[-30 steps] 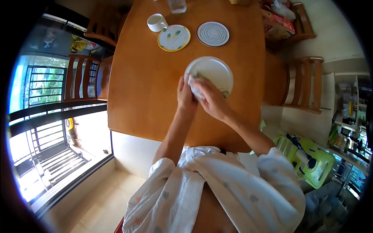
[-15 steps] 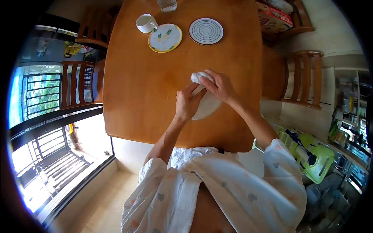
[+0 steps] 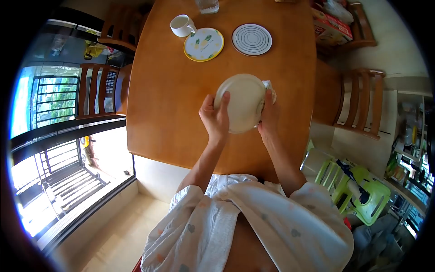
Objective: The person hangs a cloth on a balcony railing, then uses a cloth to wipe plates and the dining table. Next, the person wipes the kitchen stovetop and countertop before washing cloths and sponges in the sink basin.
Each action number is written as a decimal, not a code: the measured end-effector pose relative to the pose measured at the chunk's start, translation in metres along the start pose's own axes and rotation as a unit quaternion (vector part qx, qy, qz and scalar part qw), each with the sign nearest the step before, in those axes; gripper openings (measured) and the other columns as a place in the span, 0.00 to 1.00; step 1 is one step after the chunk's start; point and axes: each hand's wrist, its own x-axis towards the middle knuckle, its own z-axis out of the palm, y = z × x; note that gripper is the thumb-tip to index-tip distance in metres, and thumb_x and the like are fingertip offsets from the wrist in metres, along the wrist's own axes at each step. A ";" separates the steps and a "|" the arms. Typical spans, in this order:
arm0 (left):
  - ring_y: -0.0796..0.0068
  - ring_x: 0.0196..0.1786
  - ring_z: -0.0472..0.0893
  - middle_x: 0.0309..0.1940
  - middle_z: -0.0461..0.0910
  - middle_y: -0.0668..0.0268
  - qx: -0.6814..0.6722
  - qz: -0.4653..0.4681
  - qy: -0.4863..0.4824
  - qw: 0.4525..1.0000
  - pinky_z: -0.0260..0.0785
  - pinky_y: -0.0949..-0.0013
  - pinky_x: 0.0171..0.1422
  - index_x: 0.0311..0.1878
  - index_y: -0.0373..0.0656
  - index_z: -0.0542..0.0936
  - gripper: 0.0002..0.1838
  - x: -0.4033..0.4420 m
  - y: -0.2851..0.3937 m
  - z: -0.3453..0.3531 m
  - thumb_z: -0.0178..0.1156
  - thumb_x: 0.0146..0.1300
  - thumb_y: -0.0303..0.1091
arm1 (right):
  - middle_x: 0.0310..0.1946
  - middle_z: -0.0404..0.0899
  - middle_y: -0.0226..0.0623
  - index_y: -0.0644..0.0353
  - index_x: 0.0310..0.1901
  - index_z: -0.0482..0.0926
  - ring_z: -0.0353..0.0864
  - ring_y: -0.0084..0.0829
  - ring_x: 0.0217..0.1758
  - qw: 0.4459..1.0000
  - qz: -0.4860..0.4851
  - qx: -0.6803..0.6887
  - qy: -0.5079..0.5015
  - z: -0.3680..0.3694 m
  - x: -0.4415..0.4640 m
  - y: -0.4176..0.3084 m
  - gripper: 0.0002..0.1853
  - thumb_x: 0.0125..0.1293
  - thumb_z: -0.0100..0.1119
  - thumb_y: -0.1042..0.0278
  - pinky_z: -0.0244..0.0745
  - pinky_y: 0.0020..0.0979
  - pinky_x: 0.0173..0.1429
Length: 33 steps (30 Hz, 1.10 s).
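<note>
A round off-white plate (image 3: 244, 102) is held up above the table, its broad face turned toward me. My left hand (image 3: 216, 117) grips its left edge, with the thumb laid over the face. On the right edge, my right hand (image 3: 270, 114) is closed on a crumpled white cloth (image 3: 267, 85) pressed against the rim. Some of the right fingers are hidden behind the plate. Farther back lie a yellow-rimmed plate (image 3: 204, 44) with a fruit pattern and a white plate with dark rings (image 3: 252, 40).
A white cup (image 3: 182, 26) stands beside the patterned plate on the wooden table (image 3: 172, 118), with a clear glass (image 3: 208, 5) at the far edge. Wooden chairs (image 3: 362, 99) flank both sides. A green plastic chair (image 3: 369, 204) is at the lower right.
The plate has turned from a slant to face me and been raised. My hands have spread to opposite edges, and the cloth has moved to the right rim.
</note>
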 end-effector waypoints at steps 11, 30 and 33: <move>0.73 0.51 0.76 0.48 0.76 0.69 -0.536 -0.299 -0.092 0.784 0.74 0.64 0.55 0.52 0.42 0.70 0.14 0.036 -0.062 0.027 0.53 0.70 0.40 | 0.57 0.71 0.35 0.62 0.62 0.65 0.70 0.27 0.59 0.994 -0.100 0.021 -0.031 -0.003 -0.056 -0.022 0.27 0.66 0.59 0.58 0.66 0.30 0.63; 0.62 0.61 0.70 0.61 0.69 0.57 -0.559 -0.335 -0.276 0.706 0.61 0.54 0.68 0.64 0.40 0.64 0.28 0.043 -0.068 -0.007 0.42 0.72 0.52 | 0.60 0.70 0.37 0.59 0.51 0.76 0.61 0.40 0.69 0.551 -0.438 -0.603 -0.376 0.031 -0.034 -0.046 0.19 0.56 0.58 0.76 0.54 0.50 0.70; 0.63 0.62 0.70 0.61 0.70 0.58 -0.535 -0.271 -0.196 0.775 0.62 0.55 0.68 0.64 0.39 0.64 0.27 0.056 -0.056 -0.016 0.44 0.72 0.49 | 0.54 0.75 0.38 0.62 0.49 0.77 0.68 0.40 0.65 0.593 -0.404 -0.577 -0.391 0.013 -0.034 -0.052 0.17 0.57 0.58 0.77 0.62 0.43 0.67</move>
